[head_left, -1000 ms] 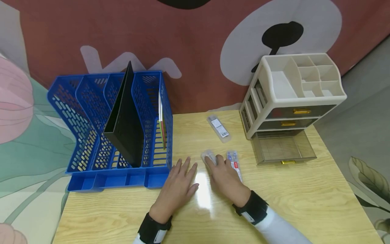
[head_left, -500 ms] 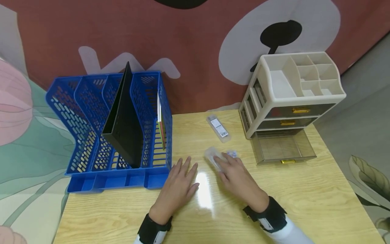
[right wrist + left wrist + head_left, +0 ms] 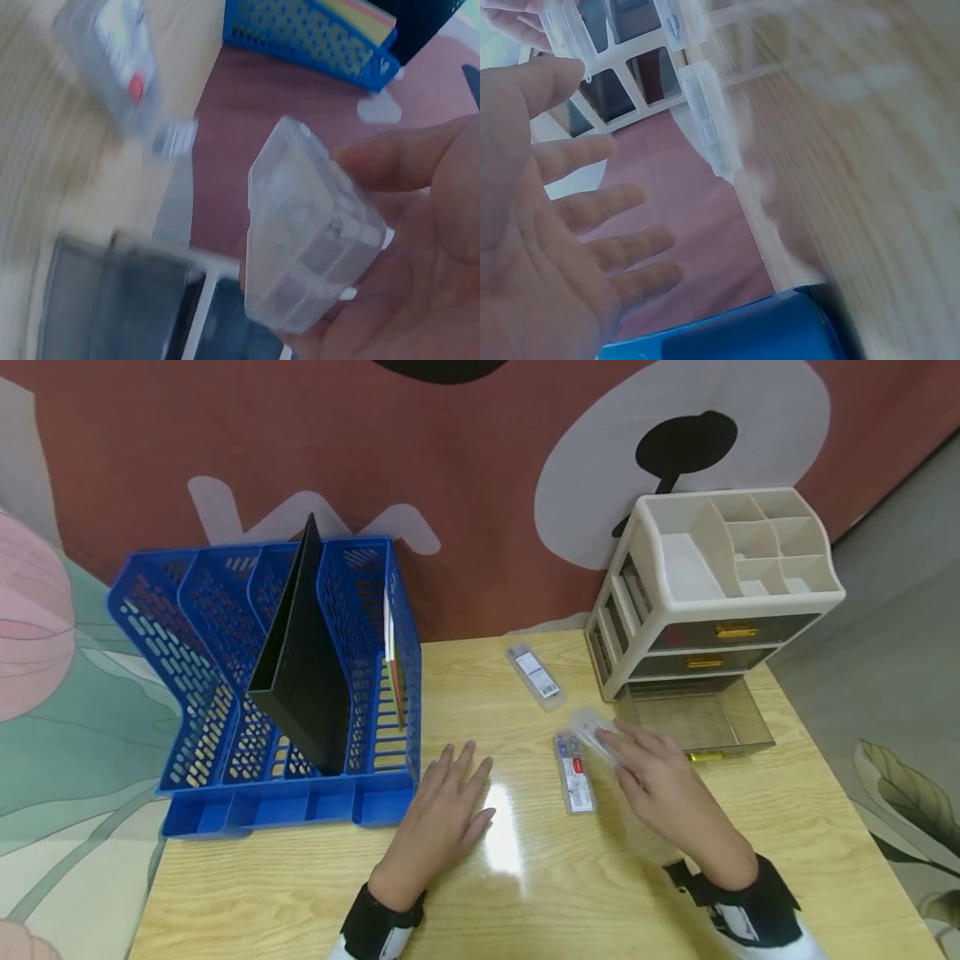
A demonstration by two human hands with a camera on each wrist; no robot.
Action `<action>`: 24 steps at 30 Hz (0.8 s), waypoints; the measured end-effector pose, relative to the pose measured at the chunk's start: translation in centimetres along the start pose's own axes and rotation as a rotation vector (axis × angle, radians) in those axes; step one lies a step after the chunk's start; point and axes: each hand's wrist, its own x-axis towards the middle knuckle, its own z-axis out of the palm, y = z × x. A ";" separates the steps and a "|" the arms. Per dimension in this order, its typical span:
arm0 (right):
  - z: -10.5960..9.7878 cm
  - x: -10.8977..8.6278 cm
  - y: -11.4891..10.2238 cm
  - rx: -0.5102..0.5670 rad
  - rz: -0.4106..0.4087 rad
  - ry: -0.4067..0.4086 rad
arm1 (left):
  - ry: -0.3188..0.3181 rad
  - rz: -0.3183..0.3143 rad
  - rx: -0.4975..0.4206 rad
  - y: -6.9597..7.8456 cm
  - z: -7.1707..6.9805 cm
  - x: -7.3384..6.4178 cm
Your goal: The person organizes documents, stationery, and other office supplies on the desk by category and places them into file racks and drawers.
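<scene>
My right hand [image 3: 671,785] grips a small clear plastic case [image 3: 307,232] between thumb and fingers, lifted near the drawer unit. In the head view that case overlaps the left front corner of the pulled-out smoky drawer [image 3: 712,727]. A second clear case [image 3: 575,774], with a red mark and a white label, lies on the table just left of it. Farther back rests a third case [image 3: 536,677] with a white label. My left hand [image 3: 442,814] stays palm down beside the blue file rack [image 3: 281,797], fingers straight and spread, holding nothing.
The white drawer unit [image 3: 652,602] stands at the back right, its top divided into small compartments. A black folder [image 3: 303,668] and a few thin booklets [image 3: 393,660] stand upright in the blue rack. A printed cloth [image 3: 480,527] hangs behind the wooden table [image 3: 495,902].
My right hand has picked up the clear case and carried it right toward the drawer, uncovering the red-marked case. My left hand has stayed in place.
</scene>
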 end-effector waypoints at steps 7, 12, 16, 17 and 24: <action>-2.1 -0.1 2.7 -0.051 -0.002 0.019 | -0.012 0.050 -0.018 0.7 0.3 0.7; -3.2 0.1 4.3 -0.071 -0.018 0.012 | -0.036 0.086 -0.028 1.3 0.4 1.1; -4.4 0.2 5.9 -0.083 -0.005 -0.023 | -0.040 0.098 -0.025 1.5 0.4 1.4; -4.7 0.3 6.4 -0.092 -0.004 -0.028 | -0.042 0.098 -0.026 1.6 0.4 1.4; -5.6 0.9 9.7 -0.152 -0.020 -0.045 | -0.043 0.124 -0.025 1.9 0.6 1.3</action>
